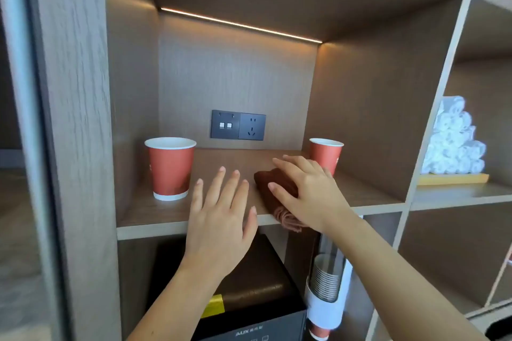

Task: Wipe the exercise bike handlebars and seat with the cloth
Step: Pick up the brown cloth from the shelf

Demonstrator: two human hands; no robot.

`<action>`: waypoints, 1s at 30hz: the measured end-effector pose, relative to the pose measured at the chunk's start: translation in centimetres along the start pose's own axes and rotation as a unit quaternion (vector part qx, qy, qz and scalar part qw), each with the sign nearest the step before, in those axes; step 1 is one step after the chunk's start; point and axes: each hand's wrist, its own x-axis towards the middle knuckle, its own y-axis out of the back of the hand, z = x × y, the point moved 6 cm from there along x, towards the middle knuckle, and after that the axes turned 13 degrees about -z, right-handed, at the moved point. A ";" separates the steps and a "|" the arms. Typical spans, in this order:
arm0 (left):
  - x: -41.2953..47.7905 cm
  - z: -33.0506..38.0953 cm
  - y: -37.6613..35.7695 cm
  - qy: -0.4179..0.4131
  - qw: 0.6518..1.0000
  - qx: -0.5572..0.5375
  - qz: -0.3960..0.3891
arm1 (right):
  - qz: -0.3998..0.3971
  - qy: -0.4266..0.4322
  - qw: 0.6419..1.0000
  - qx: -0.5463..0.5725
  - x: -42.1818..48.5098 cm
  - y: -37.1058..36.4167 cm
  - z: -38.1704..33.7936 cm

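A folded brown cloth (270, 184) lies on the wooden shelf (171, 225), one end hanging over the front edge. My right hand (307, 191) rests flat on top of the cloth, fingers spread, thumb against its left side. My left hand (221, 216) hovers open just left of the cloth, fingers apart, holding nothing. No exercise bike is in view.
A red paper cup (170, 167) stands at the shelf's left, another red cup (325, 156) behind my right hand. A wall socket (237, 124) sits on the back panel. Below are a dark appliance (249, 299) and a cup dispenser (327, 288). Rolled white towels (454, 141) fill the right compartment.
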 end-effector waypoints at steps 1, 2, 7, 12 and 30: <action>0.0 -0.1 0.0 -0.001 1.000 0.001 0.005 | -0.013 -0.013 1.000 0.018 0.6 -0.3 0.2; 0.1 0.0 0.1 -0.004 1.000 -0.002 0.006 | -0.031 -0.027 0.999 0.036 1.0 -0.5 0.2; 0.0 0.0 -0.6 -0.002 1.000 -0.002 0.028 | -0.145 -0.035 0.988 0.035 1.9 -3.5 0.5; -0.1 0.1 -0.5 0.000 0.999 0.003 0.040 | -0.122 0.018 0.992 0.032 1.2 -3.3 0.7; -0.1 0.0 -0.7 0.002 0.999 -0.014 0.036 | -0.205 -0.010 0.977 0.056 2.2 -3.4 1.6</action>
